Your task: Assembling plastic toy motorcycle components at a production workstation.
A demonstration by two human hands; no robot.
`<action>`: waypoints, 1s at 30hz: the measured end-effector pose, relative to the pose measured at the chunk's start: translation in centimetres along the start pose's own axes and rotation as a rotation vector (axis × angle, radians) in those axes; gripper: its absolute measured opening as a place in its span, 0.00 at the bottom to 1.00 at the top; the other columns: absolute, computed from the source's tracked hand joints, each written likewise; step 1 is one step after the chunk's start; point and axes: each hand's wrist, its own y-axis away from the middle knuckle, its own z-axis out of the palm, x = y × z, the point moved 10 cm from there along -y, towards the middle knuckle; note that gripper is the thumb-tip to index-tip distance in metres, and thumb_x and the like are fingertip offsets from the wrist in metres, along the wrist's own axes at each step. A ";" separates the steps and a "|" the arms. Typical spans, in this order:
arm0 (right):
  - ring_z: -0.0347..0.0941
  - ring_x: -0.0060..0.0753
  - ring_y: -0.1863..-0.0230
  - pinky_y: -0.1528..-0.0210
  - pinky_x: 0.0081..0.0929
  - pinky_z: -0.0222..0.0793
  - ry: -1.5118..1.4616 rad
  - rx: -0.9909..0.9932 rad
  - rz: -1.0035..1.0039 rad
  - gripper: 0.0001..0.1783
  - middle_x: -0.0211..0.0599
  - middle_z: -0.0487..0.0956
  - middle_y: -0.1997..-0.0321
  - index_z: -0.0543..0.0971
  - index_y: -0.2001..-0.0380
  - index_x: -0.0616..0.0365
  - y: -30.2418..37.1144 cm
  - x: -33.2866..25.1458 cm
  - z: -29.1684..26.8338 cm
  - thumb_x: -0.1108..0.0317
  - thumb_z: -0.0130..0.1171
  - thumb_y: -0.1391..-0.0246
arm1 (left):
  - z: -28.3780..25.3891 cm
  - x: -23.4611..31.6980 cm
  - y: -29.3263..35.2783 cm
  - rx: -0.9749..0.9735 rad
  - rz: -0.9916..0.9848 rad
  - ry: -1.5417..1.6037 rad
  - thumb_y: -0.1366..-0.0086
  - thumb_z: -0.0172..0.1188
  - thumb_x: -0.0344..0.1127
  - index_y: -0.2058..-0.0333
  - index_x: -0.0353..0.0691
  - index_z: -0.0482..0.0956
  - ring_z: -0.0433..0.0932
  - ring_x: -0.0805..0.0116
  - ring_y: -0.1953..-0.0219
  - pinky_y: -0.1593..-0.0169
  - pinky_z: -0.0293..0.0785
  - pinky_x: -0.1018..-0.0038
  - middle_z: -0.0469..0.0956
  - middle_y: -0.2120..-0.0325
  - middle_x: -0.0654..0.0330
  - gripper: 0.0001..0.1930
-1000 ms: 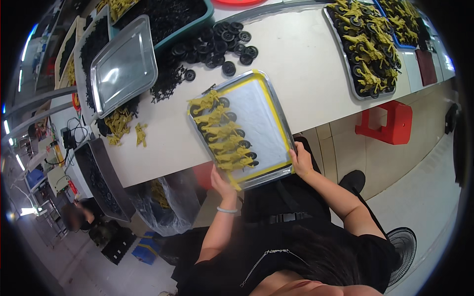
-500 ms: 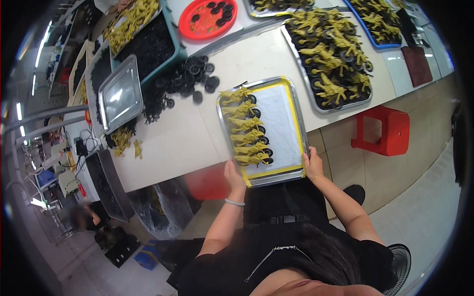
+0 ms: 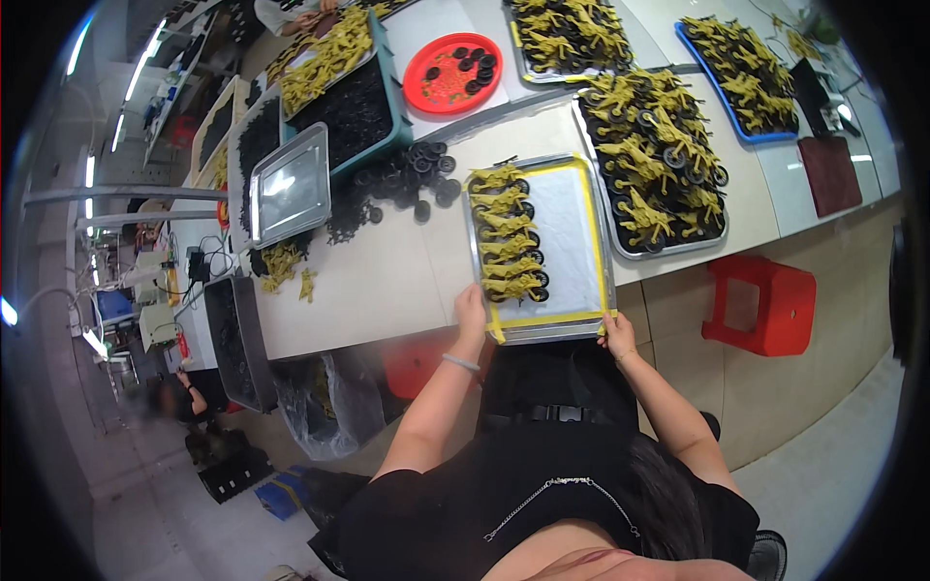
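Both my hands grip a shallow metal tray (image 3: 567,335) lined with white paper and edged with yellow tape. The closed fingers of my left hand (image 3: 471,312) are at its near left edge, partly hidden by the tray. At the near right corner, my right hand (image 3: 618,335) pinches the rim. A column of several yellow toy motorcycles (image 3: 508,226) with black wheels lies along the tray's left side, and white paper (image 3: 565,242) shows beside them. The tray's far part is over the table, while its near end reaches past the table's front edge.
Right of it stands a heaped tray of toy motorcycles (image 3: 654,165), with a blue tray (image 3: 686,48) beyond. Loose black wheels (image 3: 412,174), a tilted metal tray (image 3: 291,184), a teal bin (image 3: 386,82) and a red dish (image 3: 415,87) are leftward. A red stool (image 3: 775,305) stands below the table.
The tray has moved away from my body, farther over the table, with both hands still on it. My right hand now holds closer to the near right corner. The view has shifted.
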 end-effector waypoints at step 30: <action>0.76 0.39 0.77 0.71 0.34 0.70 0.519 0.568 -0.151 0.27 0.48 0.79 0.71 0.60 0.41 0.56 -4.6 -11.9 5.0 0.66 0.52 0.43 | -2.8 16.8 -19.6 -0.079 0.911 -0.983 0.37 0.51 0.42 0.41 0.40 0.64 0.48 0.60 0.32 0.35 0.42 0.45 0.57 0.37 0.62 0.27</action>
